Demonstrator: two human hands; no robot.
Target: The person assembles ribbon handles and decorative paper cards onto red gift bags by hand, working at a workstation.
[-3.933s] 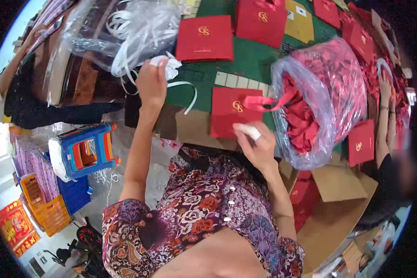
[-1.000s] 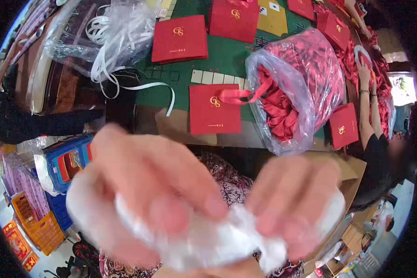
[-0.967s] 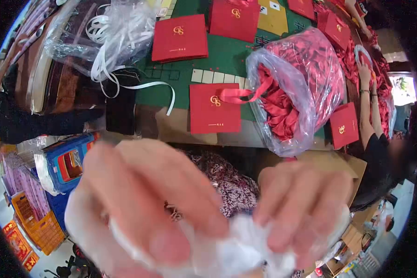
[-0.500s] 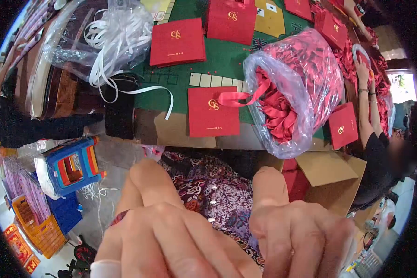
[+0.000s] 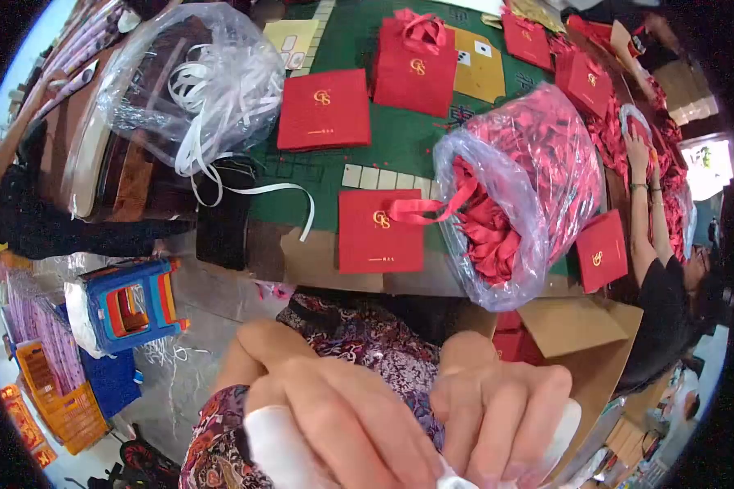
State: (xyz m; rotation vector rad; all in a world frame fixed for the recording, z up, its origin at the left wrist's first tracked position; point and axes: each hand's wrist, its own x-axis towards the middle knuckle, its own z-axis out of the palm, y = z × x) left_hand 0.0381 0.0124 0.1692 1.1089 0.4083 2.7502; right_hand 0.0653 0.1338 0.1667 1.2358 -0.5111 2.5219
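Observation:
Both hands are raised close to the camera, above the patterned clothing on my lap. My left hand has its fingers curled, with a white covering on one finger. Close beside it, my right hand is also curled, with white material at its outer side. A small white bit shows between the hands at the bottom edge; the fingertips are cut off or blurred. On the table beyond them lie a red square card or pouch with gold print and a plastic bag of red ribbons.
A clear bag of white ribbon lies at the left. Red stacks and red bags stand farther back. An open cardboard box is at the right, near another person's arm. Stacked plastic stools stand left.
My hands have come closer together, and white material shows more at the fingers. The view has tilted, so the table items sit lower in it.

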